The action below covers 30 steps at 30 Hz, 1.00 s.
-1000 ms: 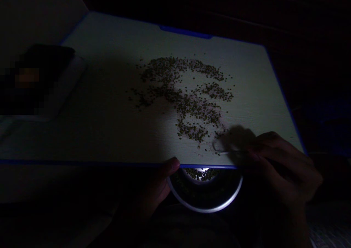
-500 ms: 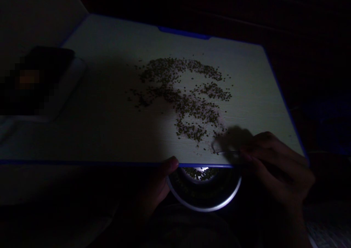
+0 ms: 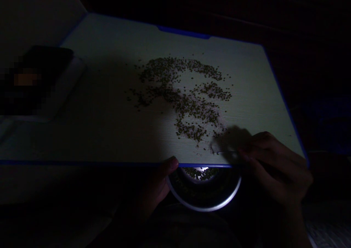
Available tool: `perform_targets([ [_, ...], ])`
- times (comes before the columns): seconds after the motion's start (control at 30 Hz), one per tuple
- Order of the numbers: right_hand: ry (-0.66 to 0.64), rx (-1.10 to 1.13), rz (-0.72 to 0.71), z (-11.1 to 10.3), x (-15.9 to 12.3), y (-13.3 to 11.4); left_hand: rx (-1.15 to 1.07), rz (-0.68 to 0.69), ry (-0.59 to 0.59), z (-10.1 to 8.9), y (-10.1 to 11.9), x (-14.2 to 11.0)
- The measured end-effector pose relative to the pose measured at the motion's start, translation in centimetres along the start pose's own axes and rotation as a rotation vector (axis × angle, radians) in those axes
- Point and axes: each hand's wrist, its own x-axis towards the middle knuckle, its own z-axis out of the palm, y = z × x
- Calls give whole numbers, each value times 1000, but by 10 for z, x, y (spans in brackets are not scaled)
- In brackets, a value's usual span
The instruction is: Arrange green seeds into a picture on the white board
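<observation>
At six o'clock, one bowl (image 3: 204,198) gripped by left hand (image 3: 156,187); right hand (image 3: 274,164) pinches one thin tool (image 3: 225,152) beside scattered seeds (image 3: 189,94) on one board (image 3: 109,105).

small greenish-brown seeds (image 3: 189,98) lie scattered in a loose, curling patch across the middle of the pale worktop (image 3: 109,105), thinning toward the near edge. a round, pale-rimmed bowl (image 3: 204,204) sits just below that edge, tucked partly under it, with more seeds (image 3: 201,173) heaped inside. a thin, flat card-like piece (image 3: 225,152) rests low against the surface beside the nearest seeds.
</observation>
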Motion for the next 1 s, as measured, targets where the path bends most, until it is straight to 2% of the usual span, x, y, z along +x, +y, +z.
perform_targets([
  [0.1,-26,18,-20,-1,0,1,24,23,95,-6,0,0],
  [0.23,7,40,-56,-1,-1,4,38,22,94,-17,-3,2],
  [0.37,-26,35,-75,-1,-3,6,17,33,142,-19,-5,2],
  [0.57,25,-2,-43,2,-2,3,36,45,112,-24,-5,6],
  [0.73,40,-44,25,2,-2,0,7,33,148,-14,-4,2],
  [0.8,42,-55,49,2,-2,0,-6,16,123,-10,-3,2],
  [0.9,81,-60,67,3,-1,-1,-30,10,75,-10,-3,3],
  [1.0,106,-75,68,4,0,-1,-20,48,88,-12,-4,3],
])
